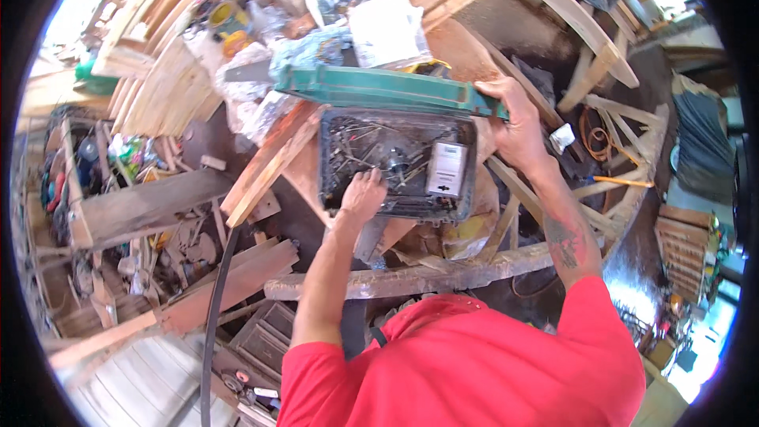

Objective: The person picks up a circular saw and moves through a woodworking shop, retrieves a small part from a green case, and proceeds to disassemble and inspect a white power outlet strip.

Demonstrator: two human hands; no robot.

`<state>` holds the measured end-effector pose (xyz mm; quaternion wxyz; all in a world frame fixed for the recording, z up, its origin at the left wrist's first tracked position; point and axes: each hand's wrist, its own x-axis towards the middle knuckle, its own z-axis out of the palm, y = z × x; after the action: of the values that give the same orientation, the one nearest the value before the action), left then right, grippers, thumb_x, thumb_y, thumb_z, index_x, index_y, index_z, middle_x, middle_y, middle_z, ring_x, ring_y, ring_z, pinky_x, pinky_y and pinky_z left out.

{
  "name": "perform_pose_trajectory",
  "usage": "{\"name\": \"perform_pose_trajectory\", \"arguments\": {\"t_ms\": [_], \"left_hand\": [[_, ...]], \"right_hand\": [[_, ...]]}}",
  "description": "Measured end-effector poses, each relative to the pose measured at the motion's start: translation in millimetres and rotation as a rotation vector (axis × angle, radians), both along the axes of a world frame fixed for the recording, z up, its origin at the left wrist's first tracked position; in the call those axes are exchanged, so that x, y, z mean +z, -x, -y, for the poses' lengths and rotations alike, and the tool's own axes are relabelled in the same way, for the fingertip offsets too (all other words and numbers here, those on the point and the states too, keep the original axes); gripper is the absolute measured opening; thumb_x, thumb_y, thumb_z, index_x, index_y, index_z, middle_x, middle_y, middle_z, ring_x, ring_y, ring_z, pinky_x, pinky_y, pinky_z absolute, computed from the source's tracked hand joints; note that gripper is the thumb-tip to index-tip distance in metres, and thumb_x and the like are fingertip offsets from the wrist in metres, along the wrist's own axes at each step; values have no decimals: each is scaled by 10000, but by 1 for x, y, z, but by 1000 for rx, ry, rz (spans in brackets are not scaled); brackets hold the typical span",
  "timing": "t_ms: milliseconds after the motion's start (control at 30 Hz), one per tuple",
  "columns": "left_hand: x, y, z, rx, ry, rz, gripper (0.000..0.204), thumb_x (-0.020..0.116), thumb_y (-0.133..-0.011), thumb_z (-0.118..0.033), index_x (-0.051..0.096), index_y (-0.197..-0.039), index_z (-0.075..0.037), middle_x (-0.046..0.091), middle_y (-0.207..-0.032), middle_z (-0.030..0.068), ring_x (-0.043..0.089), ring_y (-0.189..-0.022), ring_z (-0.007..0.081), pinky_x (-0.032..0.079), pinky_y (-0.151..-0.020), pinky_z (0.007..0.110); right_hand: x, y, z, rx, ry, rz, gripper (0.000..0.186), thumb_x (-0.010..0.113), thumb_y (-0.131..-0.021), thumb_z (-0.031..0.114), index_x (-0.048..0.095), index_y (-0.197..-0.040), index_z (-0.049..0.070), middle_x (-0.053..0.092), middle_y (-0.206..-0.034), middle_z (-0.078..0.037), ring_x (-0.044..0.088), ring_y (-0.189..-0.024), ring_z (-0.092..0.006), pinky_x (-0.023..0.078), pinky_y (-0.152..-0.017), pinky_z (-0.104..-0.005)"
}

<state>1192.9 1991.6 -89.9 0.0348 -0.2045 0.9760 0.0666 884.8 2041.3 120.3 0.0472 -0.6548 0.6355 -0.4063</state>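
Observation:
A black plastic toolbox [326,190] stands before me, with small metal pieces like drill bits and screws [348,142] strewn inside. A pale flat case [447,168] lies at its right end. My left hand [365,194] reaches over the near wall into the box. Its fingers are bent down together among the metal pieces, and what they pinch, if anything, is hidden. My right hand [512,111] grips the right end of the green lid [379,88], which is held raised along the box's far side. Near the middle of the box is a round metal piece [397,161].
Wooden beams [273,166] slant past the box's left side. Beyond the lid lie a white sheet [387,28] and crumpled blue plastic [312,47]. A curved timber [427,278] crosses in front of me. A black hose [217,308] hangs at the lower left.

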Motion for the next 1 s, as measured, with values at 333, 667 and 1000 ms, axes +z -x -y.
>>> {"name": "perform_pose_trajectory", "arguments": {"t_ms": [333,667,1000], "left_hand": [[4,-5,-7,122,25,108,174,605,-854,-171,770,-893,-132,681,-1137,114,647,-1085,247,478,-907,396],[15,-29,-30,239,-16,-187,222,550,-934,-173,622,-1089,-30,636,-1096,141,615,-1061,332,467,-892,467],[80,-103,-300,730,-659,-996,264,657,-878,32,654,-1141,10,712,-892,148,711,-833,247,563,-781,363]], "right_hand": [[-7,-15,-9,-38,26,-7,447,560,-711,-126,642,-1114,49,631,-1021,-157,603,-1037,-364,477,-897,-417],[-19,-56,-64,-30,33,-54,348,581,-761,-43,614,-1096,48,602,-1037,-158,561,-1033,-385,437,-916,-451],[-47,-168,-277,67,-506,-153,473,619,-946,226,531,-1376,50,572,-1337,-224,541,-1251,-368,409,-1078,-451]]}}
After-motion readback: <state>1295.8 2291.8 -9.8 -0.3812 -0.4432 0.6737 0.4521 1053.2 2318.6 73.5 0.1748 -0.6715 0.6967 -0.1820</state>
